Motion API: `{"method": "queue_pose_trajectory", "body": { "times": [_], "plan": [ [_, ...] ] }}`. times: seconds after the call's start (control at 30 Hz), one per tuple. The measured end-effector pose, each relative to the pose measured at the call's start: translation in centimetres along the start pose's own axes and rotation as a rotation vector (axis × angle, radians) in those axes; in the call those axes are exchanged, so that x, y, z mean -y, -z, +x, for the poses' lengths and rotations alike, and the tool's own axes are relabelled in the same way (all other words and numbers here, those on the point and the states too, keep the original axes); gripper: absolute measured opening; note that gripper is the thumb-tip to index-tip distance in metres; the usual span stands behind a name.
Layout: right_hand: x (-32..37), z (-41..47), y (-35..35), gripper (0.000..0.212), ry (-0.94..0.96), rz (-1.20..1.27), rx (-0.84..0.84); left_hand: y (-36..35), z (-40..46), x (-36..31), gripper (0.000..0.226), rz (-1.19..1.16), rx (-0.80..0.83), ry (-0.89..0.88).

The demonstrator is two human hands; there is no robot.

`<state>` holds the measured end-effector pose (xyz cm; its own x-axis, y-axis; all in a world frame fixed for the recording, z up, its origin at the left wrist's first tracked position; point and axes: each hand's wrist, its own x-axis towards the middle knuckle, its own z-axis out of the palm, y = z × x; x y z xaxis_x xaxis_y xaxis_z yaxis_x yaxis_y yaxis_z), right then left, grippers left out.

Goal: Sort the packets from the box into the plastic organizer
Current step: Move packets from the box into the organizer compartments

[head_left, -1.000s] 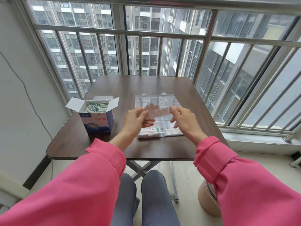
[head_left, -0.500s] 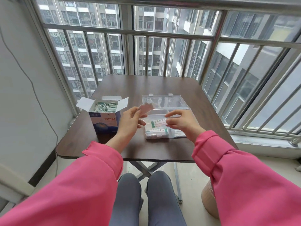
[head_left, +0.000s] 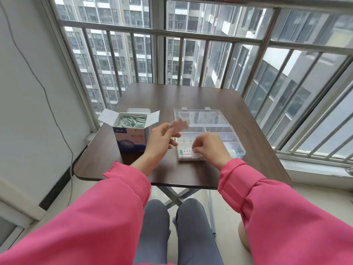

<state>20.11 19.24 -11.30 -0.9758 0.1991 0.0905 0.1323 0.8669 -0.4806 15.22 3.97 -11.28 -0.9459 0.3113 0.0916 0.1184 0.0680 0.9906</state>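
An open blue-and-white box (head_left: 131, 137) full of green-and-white packets (head_left: 131, 121) stands on the left of the brown table (head_left: 191, 96). To its right lies the clear plastic organizer (head_left: 236, 139), lid folded back. My left hand (head_left: 162, 139) pinches a pale packet (head_left: 179, 125), blurred, in the air between the box and the organizer. My right hand (head_left: 209, 147) hovers low over the organizer's near-left compartment and pinches a white packet with green print (head_left: 186, 151) down into it. Another packet (head_left: 235, 151) lies in the near-right compartment.
Metal window bars (head_left: 191, 33) run behind and to the right of the table. A white wall with a hanging cable (head_left: 47, 104) stands on the left. My knees (head_left: 177, 226) are under the table's near edge.
My hands drew apart, each with one packet. The right hand carried its packet down into the organizer's near-left compartment; the left hand stayed raised with the other. The camera view shifted.
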Motion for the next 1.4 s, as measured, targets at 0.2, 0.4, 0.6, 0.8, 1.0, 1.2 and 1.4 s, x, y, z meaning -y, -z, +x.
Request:
{"method": "queue_pose_trajectory", "body": {
  "times": [0.2,0.4,0.6,0.8,1.0,1.2,1.4],
  "plan": [
    [0.4,-0.4,-0.1,0.018,0.058,-0.078,-0.026,0.1,-0.4,-0.1,0.019,-0.012,0.06,0.025],
    [1.4,-0.7,2.0,0.005,-0.192,0.845,0.053,0.1,-0.8,-0.2,0.008,-0.03,0.161,0.018],
    [1.0,-0.7,2.7,0.015,-0.266,1.182,0.121,-0.1,-1.0,-0.7,0.014,-0.051,0.193,-0.004],
    [0.1,-0.4,2.9,0.011,-0.28,1.234,0.016,0.4,-0.7,-0.8,0.024,0.011,0.004,0.006],
    [-1.0,-0.3,2.2,0.017,-0.188,0.623,-0.024,0.6,0.4,0.7,0.031,0.054,-0.08,0.052],
    [-0.4,-0.5,1.0,0.008,-0.102,0.314,-0.042,0.4,0.4,0.7,0.033,0.09,-0.059,0.049],
    [-0.1,-0.7,0.2,0.009,0.04,0.037,-0.061,0.3,-0.4,-0.3,0.023,0.055,0.038,0.032]
  ]
}}
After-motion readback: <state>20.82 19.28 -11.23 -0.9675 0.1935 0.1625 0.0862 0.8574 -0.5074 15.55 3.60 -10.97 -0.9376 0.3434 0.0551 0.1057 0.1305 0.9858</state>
